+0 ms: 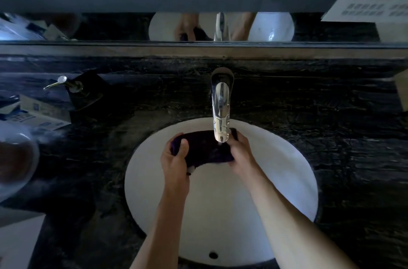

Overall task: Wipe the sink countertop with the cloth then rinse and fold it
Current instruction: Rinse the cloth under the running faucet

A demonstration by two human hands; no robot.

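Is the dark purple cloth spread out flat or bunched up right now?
Bunched up. The dark purple cloth is gathered between the left hand and right hand under the chrome tap's spout, over the white sink basin.

Dim overall, bluish cast. Sink (287, 180) bowl brightest area, soft glow on right wall. Counter (331, 136) near black, detail lost. Glare streaks on tap (220, 112). Wide-angle bending at edges; left-edge objects blurred. Mirror (132, 26) reflection hazy.

cloth (206, 147): dark, soft fabric
tap (220, 105): polished chrome, mirror-bright
sink (276, 180): white, smooth, glossy
countertop (331, 114): dark veined stone, slight sheen
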